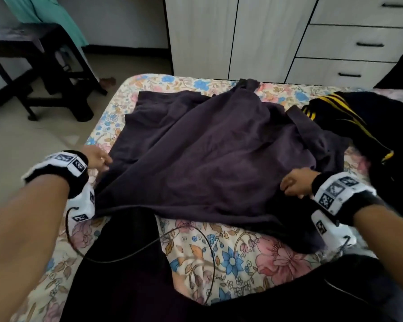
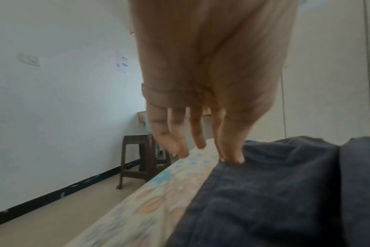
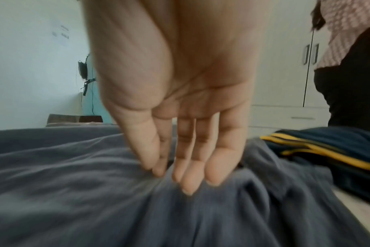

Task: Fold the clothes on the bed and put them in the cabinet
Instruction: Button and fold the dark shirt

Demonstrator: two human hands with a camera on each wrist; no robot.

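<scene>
Now spread flat: dark purple garment (image 1: 209, 154) lying rumpled on the bed (image 1: 230, 249), left hand (image 1: 96, 156) pinching its left edge, right hand (image 1: 296, 182) pinching cloth near the right edge. Best pulled taut outward, evenly, smoothing wrinkles before any fold.

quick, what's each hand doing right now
Left hand: pinches the edge of the dark purple cloth garment.
Right hand: pinches the same garment.
</scene>
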